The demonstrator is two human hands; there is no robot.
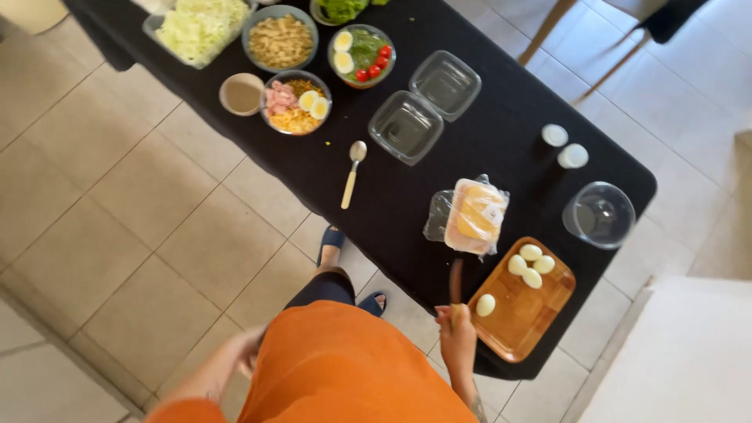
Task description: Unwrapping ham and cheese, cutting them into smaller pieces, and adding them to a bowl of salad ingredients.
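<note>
orange shirt [345, 368] before black table [501, 133]

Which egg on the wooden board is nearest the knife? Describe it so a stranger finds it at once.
Start at the black table and go to the wooden board at its near right end. Four peeled eggs cluster at the far side. The lone egg lies apart by the left edge, beside the knife in the right hand.

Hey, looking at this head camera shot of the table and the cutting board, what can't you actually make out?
- Left hand: blurred, partly behind the orange top; whether it holds anything is unclear.
- Dark handle above the right hand: too small to tell the tool.
- Wrapped pack: plastic hides its contents.
- Greens: cut by top edge.
</note>
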